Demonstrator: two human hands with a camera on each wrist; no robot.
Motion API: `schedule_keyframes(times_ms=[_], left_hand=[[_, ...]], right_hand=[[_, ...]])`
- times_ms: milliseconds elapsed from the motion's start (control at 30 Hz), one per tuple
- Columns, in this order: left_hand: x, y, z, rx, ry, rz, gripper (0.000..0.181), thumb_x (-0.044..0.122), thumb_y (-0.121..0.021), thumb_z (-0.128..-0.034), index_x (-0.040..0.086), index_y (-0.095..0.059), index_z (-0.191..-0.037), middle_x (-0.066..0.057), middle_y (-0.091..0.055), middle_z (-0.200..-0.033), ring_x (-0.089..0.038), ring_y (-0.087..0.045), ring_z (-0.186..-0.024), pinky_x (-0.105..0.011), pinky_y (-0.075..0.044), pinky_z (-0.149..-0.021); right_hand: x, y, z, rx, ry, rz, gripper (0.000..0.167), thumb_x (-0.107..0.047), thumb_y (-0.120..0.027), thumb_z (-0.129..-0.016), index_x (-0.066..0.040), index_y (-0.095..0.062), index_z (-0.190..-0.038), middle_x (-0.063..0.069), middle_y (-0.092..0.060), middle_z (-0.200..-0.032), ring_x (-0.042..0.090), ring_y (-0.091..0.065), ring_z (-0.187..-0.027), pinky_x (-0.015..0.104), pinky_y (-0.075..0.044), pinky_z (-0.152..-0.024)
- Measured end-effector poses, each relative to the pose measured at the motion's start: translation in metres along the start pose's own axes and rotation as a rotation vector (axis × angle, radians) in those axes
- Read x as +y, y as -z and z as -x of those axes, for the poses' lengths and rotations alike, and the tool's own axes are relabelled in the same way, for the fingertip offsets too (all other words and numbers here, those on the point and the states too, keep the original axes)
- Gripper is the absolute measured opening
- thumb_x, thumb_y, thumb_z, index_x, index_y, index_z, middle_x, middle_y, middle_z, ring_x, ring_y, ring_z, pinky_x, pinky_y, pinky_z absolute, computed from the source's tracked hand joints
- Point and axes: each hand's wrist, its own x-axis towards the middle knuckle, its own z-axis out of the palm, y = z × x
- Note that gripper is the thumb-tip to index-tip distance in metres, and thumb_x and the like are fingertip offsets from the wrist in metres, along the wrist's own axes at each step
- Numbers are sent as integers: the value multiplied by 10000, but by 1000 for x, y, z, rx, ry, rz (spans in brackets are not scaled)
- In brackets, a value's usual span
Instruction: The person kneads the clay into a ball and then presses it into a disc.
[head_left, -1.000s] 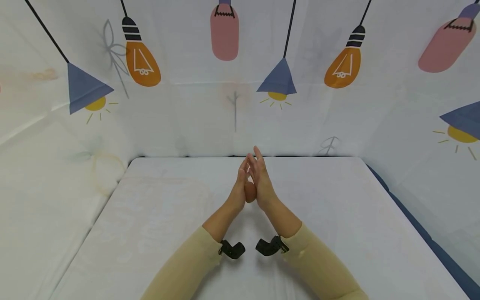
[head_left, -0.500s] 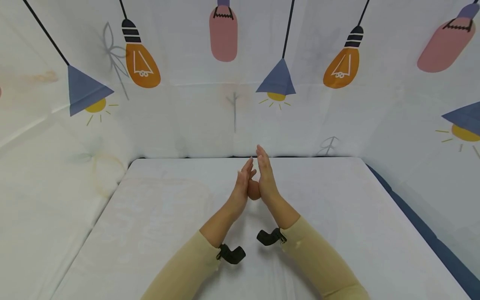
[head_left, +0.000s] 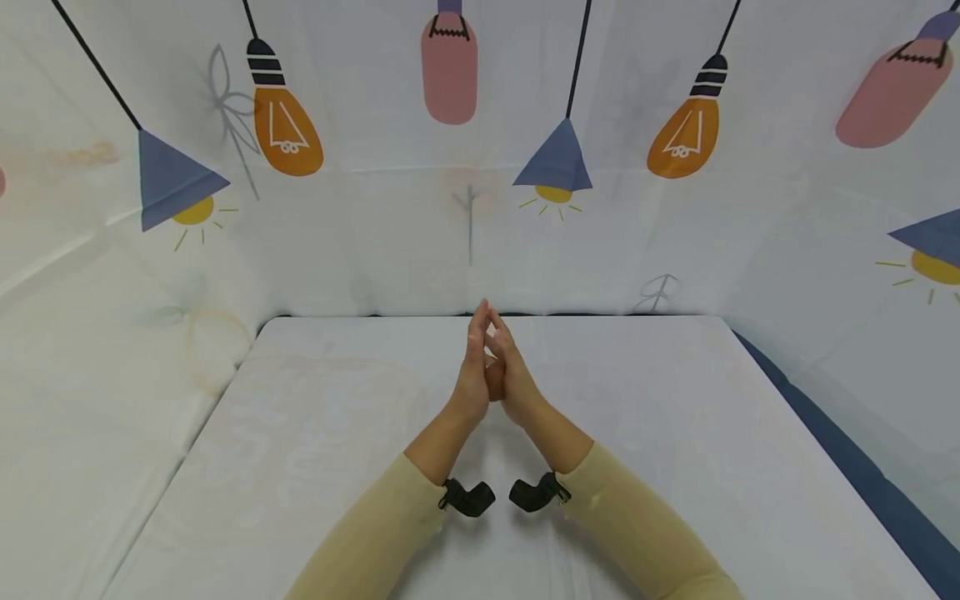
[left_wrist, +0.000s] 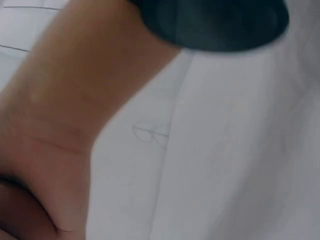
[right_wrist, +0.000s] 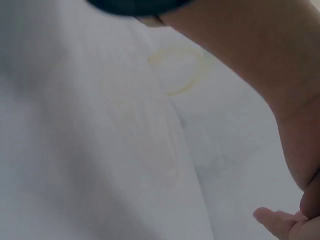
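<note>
A smooth reddish-brown lump (head_left: 495, 380) is held between two facing palms, above the white table in the head view. My left hand (head_left: 471, 375) presses it from the left with fingers extended. From the right, my right hand (head_left: 519, 379) presses with its fingers also long, and the fingertips of both hands meet above the lump. The left wrist view shows the heel of the left hand (left_wrist: 50, 175) beside part of the lump (left_wrist: 20, 210). In the right wrist view the right hand (right_wrist: 302, 145) is at the edge, with the lump (right_wrist: 312, 197) partly cut off.
The white-covered table (head_left: 337, 433) stretches under both forearms. Black wrist-worn cameras (head_left: 468, 498) hang inside the beige sleeves (head_left: 375, 533). Behind and beside the table are white cloth walls (head_left: 375, 233) printed with lamps and bulbs.
Since half a second ago, my left hand has slid forward and my right hand back, both shifting left with the lump. Their fingertips, apart before, now touch.
</note>
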Motion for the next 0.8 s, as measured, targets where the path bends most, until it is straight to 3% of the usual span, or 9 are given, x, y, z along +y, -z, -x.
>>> schedule_keyframes(times_ms=[67,167,233,300,433,600,700,800], left_hand=[[-3,1,-2,21,-4,-49,1053,913,-178,-828,231,-70,-1623,-27,-135,-1650,-239,-173,-1475,-627,-96,-1162],[-7,4,-6,44,9,-105,1139,968,-199,-745,250,-77,-1621,-27,-108,-1656,-270,-162,-1481,-645,-115,-1152],[-10,7,-9,58,13,-152,1164,975,-184,-731,233,-78,-1621,6,-18,-1679,-274,-72,-1515,-658,-79,-1150],[-11,10,-10,62,31,-149,1165,971,-182,-735,221,-77,-1621,-1,-8,-1679,-296,-39,-1523,-675,-72,-1141],[-11,11,-9,48,88,-155,1131,944,-142,-775,198,-51,-1621,-56,-30,-1675,-333,-64,-1519,-678,-64,-1141],[-12,10,-5,-9,231,-87,1018,876,-107,-858,207,-51,-1623,-112,-84,-1668,-324,-75,-1519,-630,-58,-1167],[-13,9,-3,-49,319,30,898,787,-87,-938,207,-80,-1623,-149,-155,-1651,-337,-118,-1512,-608,-80,-1176],[-13,7,1,-80,388,155,905,795,-112,-936,205,-102,-1622,-200,-263,-1606,-350,-225,-1484,-580,-133,-1180]], right_hand=[[-1,-2,3,-2,1,0,670,-587,-316,-982,-370,-186,-1603,98,-467,-1458,142,-575,-1011,271,-441,-806],[-3,-4,7,-18,16,-11,677,-612,-328,-983,-356,-216,-1600,101,-522,-1400,131,-540,-905,268,-447,-773],[-5,-5,9,-32,32,-20,691,-602,-331,-993,-309,-211,-1608,127,-495,-1464,181,-544,-1127,333,-428,-930],[-9,-5,11,-50,55,-26,711,-589,-318,-1005,-254,-182,-1617,125,-343,-1592,251,-417,-1362,431,-343,-1075],[-15,-5,12,-57,100,-32,737,-576,-294,-1022,-183,-126,-1622,148,-266,-1623,300,-266,-1485,510,-203,-1181],[-18,-4,12,-18,145,-50,750,-586,-305,-1015,-177,-131,-1619,124,-235,-1637,238,-207,-1509,453,-134,-1212],[-22,-4,11,5,177,-52,735,-560,-314,-1011,-176,-149,-1616,104,-224,-1642,201,-184,-1515,426,-107,-1219],[-24,-1,9,26,194,-30,688,-529,-294,-1013,-211,-175,-1611,61,-236,-1638,171,-178,-1512,449,-71,-1219]])
